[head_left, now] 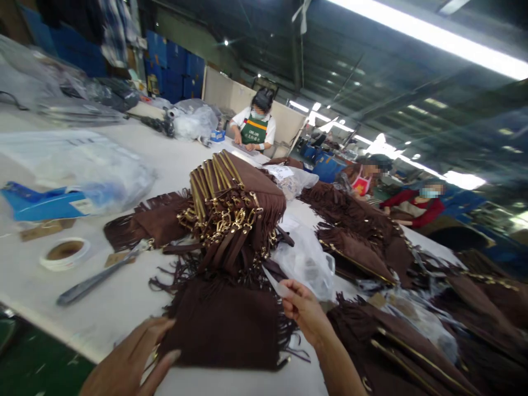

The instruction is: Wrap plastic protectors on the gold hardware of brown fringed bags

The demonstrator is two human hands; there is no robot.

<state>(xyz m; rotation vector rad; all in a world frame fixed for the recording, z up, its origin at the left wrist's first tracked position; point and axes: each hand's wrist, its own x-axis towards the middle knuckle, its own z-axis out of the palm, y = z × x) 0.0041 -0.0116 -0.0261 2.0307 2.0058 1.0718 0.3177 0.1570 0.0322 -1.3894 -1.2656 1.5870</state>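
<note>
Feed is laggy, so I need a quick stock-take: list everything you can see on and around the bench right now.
fringed bag: one, brown, under both hands
bag stack: one pile, brown with gold trim, table centre
more bags: many, brown, right side
plastic bags: several, clear, scattered
tape roll: one, white, left
scissors: one, grey, left
blue tool: one, far left
table: one, white
co-workers: three, far side
left hand: on bag edge
right hand: pinching a small clear strip
</note>
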